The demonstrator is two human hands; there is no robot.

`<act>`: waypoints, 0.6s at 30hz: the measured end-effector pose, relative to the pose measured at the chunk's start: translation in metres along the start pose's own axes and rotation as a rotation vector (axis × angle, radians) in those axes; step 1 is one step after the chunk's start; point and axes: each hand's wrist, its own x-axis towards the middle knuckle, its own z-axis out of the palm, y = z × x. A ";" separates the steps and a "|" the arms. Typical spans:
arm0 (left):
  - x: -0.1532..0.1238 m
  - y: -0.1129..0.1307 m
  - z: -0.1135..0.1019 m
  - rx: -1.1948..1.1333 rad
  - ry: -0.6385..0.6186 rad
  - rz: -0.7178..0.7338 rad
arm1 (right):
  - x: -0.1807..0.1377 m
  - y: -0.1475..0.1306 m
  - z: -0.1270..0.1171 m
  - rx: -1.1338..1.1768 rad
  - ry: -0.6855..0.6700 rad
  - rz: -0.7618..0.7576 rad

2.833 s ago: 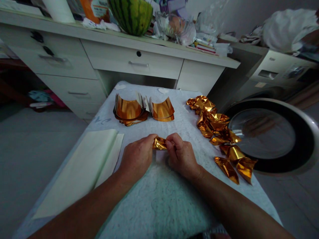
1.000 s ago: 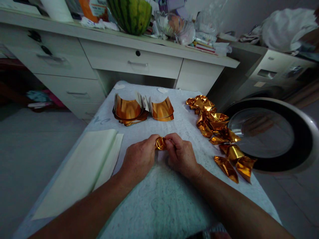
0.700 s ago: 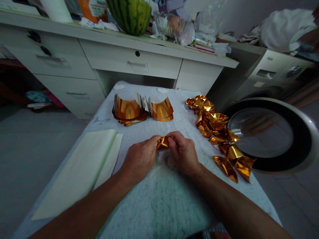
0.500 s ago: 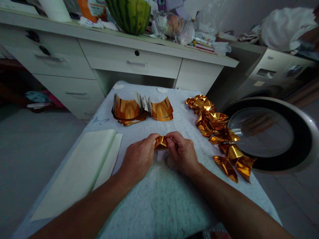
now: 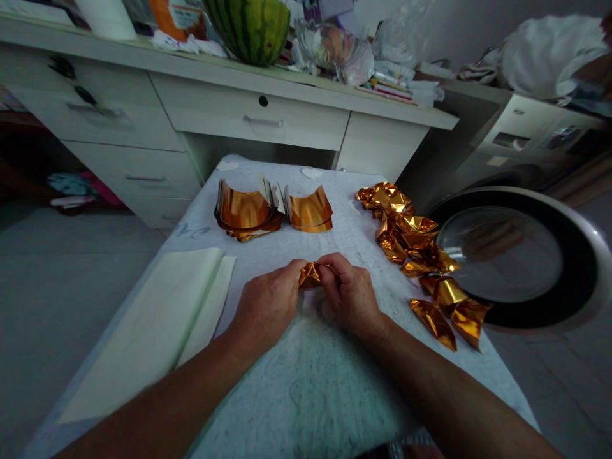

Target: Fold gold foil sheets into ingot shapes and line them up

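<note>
In the head view, my left hand (image 5: 265,296) is closed, pinching one end of a crumpled piece of gold foil (image 5: 310,276); my right hand (image 5: 354,294) is curled tight on the other end. The foil sits between them above the cloth (image 5: 306,382), its ends hidden by my fingers. Beyond lie curved gold sheets (image 5: 246,209); folded paper (image 5: 148,325) is at my left, and a heap of folded foil pieces (image 5: 406,236) at my right, near the round washer door (image 5: 507,255).
</note>
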 end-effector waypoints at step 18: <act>0.000 0.000 0.000 -0.047 0.093 -0.017 | -0.001 -0.004 -0.003 0.033 -0.002 0.000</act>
